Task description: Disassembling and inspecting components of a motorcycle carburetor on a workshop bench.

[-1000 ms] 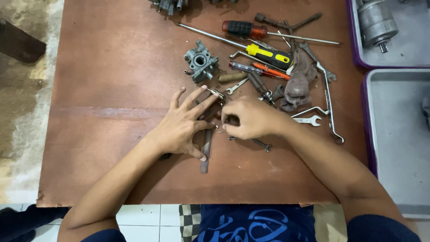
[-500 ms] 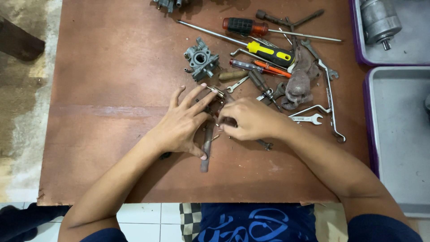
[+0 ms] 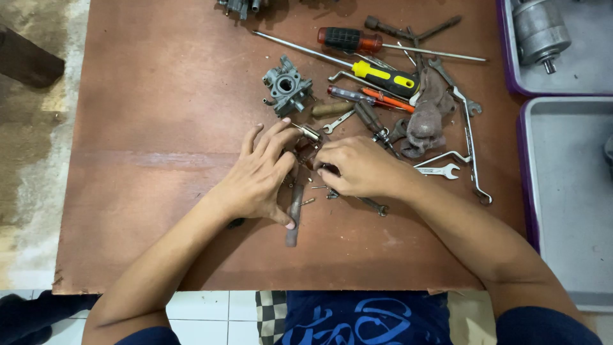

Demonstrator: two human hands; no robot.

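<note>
On the far left there is a rough, stained floor (image 3: 29, 128). Next to it lies a big brown board (image 3: 159, 128), and all the tools rest on it.

The left hand (image 3: 258, 179) lies flat on the board with its fingers spread out. Its fingertips touch a small shiny metal part (image 3: 309, 133). Its thumb rests on a dull metal rod (image 3: 294, 220) that points down toward the person. This hand is not squeezing anything.

Just above the hand sits a grey metal block (image 3: 287, 86) with a round hole in it. It is near the fingertips but not touching them.

Between the two hands lie a few tiny screws (image 3: 319, 188) on the board.

The right hand (image 3: 361, 167) is curled over, with its fingers bent down on something small and dark. What it pinches is hidden, so I cannot tell what it is.

Above that hand is a heap of tools: a yellow and black screwdriver (image 3: 386, 76), a red and black screwdriver (image 3: 350, 39), and a brown rag (image 3: 429, 115). A small silver wrench (image 3: 439, 170) lies just right of the wrist.

On the far right are two grey trays with purple rims (image 3: 518, 128). The upper one holds a round grey motor (image 3: 539, 29).
</note>
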